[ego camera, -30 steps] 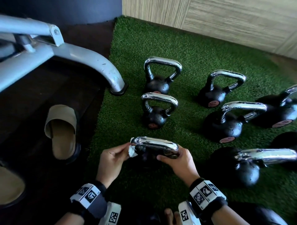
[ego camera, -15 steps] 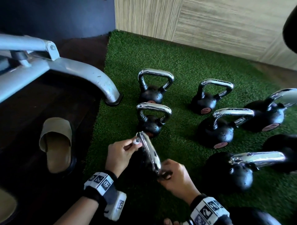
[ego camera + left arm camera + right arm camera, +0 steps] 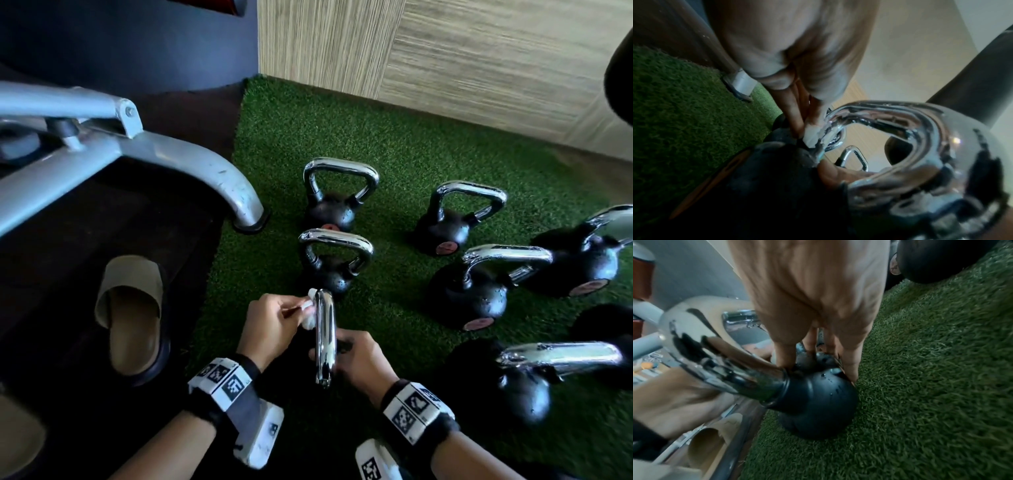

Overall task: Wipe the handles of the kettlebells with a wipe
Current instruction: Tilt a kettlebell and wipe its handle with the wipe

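A black kettlebell (image 3: pixel 813 402) with a chrome handle (image 3: pixel 324 337) stands on the green turf right in front of me, its handle pointing toward me. My left hand (image 3: pixel 277 323) pinches a small white wipe (image 3: pixel 308 313) against the far left bend of that handle (image 3: pixel 900 129); the wipe (image 3: pixel 812 136) shows at my fingertips. My right hand (image 3: pixel 359 359) holds the kettlebell from the right, fingers curled down over its top by the handle base (image 3: pixel 818 360).
Several more chrome-handled kettlebells (image 3: pixel 337 205) stand on the turf (image 3: pixel 394 144) ahead and to the right. A grey machine leg (image 3: pixel 205 171) ends at the turf's left edge. A tan slipper (image 3: pixel 132 315) lies on the dark floor at left. A wooden wall (image 3: pixel 445 51) backs the mat.
The kettlebell has been turned, so its handle now runs toward me instead of across. My left hand with the wipe stayed at the handle's bend as it swung to the far end.
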`<state>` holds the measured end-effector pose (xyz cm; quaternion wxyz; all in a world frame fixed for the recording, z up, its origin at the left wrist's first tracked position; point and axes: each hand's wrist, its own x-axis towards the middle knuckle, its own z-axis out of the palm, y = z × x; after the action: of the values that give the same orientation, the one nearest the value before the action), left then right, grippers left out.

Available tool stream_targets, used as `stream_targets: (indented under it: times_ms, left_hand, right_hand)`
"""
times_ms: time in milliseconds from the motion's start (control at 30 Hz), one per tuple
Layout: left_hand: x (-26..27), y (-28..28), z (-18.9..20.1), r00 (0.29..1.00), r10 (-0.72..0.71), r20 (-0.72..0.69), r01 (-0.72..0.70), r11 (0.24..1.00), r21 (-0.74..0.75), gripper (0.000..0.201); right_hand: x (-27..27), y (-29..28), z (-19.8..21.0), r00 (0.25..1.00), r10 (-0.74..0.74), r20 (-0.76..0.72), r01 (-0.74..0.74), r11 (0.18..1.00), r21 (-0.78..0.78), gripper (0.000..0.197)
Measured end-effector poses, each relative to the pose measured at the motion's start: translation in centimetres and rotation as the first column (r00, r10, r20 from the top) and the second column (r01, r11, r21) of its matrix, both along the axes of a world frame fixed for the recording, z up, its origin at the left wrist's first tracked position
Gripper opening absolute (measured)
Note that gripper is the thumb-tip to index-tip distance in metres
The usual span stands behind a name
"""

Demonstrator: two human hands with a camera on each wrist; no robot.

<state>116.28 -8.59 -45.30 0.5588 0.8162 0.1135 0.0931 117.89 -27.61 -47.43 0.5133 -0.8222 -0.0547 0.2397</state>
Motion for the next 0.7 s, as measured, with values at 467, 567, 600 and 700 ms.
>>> stream_targets:
  times_ms: [467,567,600,700]
  left_hand:
    - [-2.6,-1.4,2.6,0.997,0.004,0.078,0.033,0.882,-0.47,0.019]
    - [-2.1,-0.9,3.1,0.996,-0.053,0.074,0.078,0.921,-0.382,0.017]
    - [-1.8,-0.7,3.1,0.998,-0.033,0.056,0.055,0.897,-0.439,0.018]
    - [-2.6,-0.8,2.7,1.0,-0.007,0.004,0.008,0.811,-0.585,0.021]
  right_hand:
    - [-0.2,0.2,0.7,0.998,-0.044,-0.034,0.045,0.999,0.029,0.027]
    - [-0.2,0.2,1.5,0.998,-0.045,-0.044,0.048,0.996,0.07,0.024]
    - [-0.2,0.4,1.7,0.997,-0.053,-0.048,0.057,0.995,0.085,0.025]
    - [-0.2,0.6,1.8,1.0,-0.013,0.006,0.013,1.0,0.013,0.029]
